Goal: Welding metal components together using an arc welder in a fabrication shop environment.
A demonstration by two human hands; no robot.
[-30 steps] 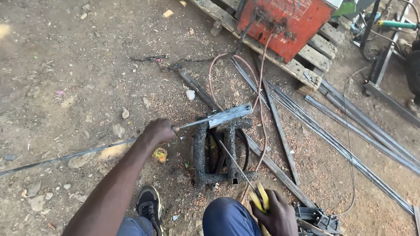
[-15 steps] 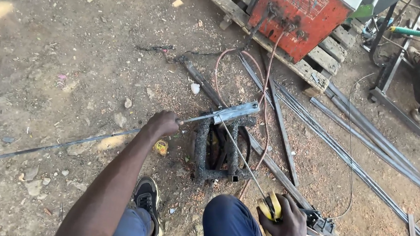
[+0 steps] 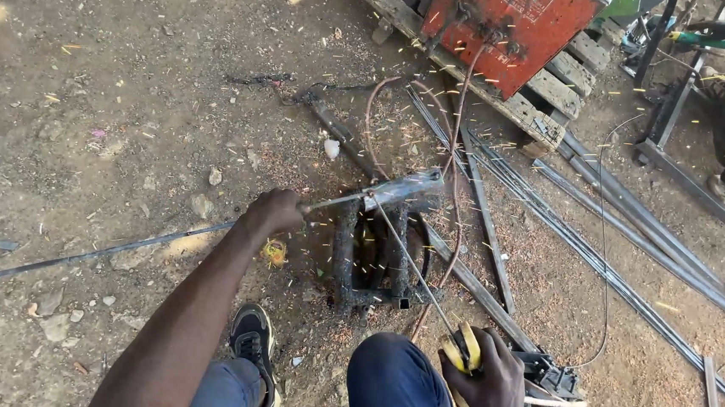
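The left hand (image 3: 275, 210) was closed in a fist around the near end of a thin metal rod (image 3: 337, 200), which was held level above the dirt ground (image 3: 115, 93). At the far end of the rod a flat grey metal piece (image 3: 404, 188) was seen, lying across the top of a dark rusty metal frame (image 3: 371, 259) that stood on the ground in front of the knees. The right hand (image 3: 493, 383) was wrapped around a yellow tape measure (image 3: 463, 348), just beside the right knee. From it a thin tape blade (image 3: 409, 262) was stretched up to the grey metal piece, over the frame. A black shoe (image 3: 252, 349) was planted on the ground below the left forearm. Beyond the frame, a red welding machine (image 3: 511, 23) was set on a wooden pallet (image 3: 549, 89), with a reddish cable (image 3: 455, 133) hanging from it. Long steel bars (image 3: 630, 265) were laid on the ground to the right.
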